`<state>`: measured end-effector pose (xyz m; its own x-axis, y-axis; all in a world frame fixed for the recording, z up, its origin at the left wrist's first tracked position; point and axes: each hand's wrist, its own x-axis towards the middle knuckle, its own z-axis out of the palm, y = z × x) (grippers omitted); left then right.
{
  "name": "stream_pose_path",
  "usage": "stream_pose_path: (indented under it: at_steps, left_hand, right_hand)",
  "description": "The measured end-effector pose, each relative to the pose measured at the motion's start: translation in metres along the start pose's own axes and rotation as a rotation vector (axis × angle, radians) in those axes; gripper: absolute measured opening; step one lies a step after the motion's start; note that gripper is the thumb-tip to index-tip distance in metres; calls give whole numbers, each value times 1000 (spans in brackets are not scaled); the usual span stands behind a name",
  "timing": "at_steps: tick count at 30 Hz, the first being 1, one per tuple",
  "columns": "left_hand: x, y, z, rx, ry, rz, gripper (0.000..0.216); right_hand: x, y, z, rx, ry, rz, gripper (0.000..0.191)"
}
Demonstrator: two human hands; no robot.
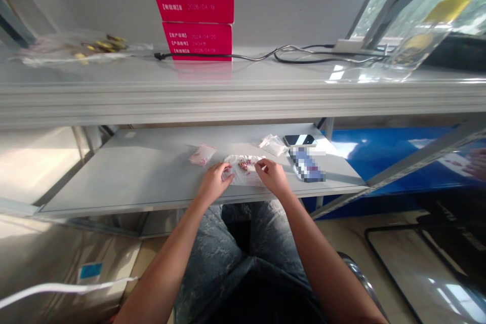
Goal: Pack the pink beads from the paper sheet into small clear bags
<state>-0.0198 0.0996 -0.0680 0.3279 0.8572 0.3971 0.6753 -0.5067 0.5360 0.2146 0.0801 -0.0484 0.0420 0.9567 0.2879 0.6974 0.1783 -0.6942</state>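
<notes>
On the lower grey shelf a clear plastic bag (pixel 246 178) lies flat, with a small heap of red and gold-coloured little parts (pixel 246 164) on it. My left hand (pixel 215 181) curls at the bag's left edge, thumb and fingers closed around the crinkled plastic. At the right edge of the bag, my right hand (pixel 272 176) makes a pinch beside the heap; what its fingertips hold is too small to tell. A small zip bag (pixel 202 154) with reddish bits inside rests up and left of my left hand. Another clear bag (pixel 274 145) lies beyond my right hand.
A dark phone (pixel 299 140) and a blue packet (pixel 307 164), partly blurred out, lie at the shelf's right. The upper shelf (pixel 243 98) overhangs the back, carrying red boxes (pixel 199 5), a black cable (pixel 250 56) and a bag of yellow-black parts (pixel 102 46).
</notes>
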Motion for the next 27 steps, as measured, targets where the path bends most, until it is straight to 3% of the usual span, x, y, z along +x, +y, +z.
stream_pose_path:
  at_steps: [5, 8, 10, 14, 15, 20, 27]
  left_hand:
    - [0, -2, 1, 1, 8, 6, 22]
    - [0, -2, 1, 0, 3, 12, 22]
    - [0, -2, 0, 2, -5, 10, 22]
    - [1, -2, 0, 3, -11, 12, 22]
    - [1, -2, 1, -1, -9, 13, 23]
    - [2, -3, 1, -22, -10, 11, 25]
    - [0, 1, -5, -133, 28, -50, 17]
  right_hand:
    - [4, -8, 8, -264, -164, -68, 13]
    - [6, -6, 9, -260, -175, -83, 11]
    - [8, -4, 8, -145, -119, -47, 13]
    - [13, -10, 16, 184, 197, 165, 32]
    - [13, -14, 21, 241, 218, 184, 34]
    - [8, -42, 41, 264, -130, 5, 20]
    - [-5, -34, 21, 285, -42, 11, 28]
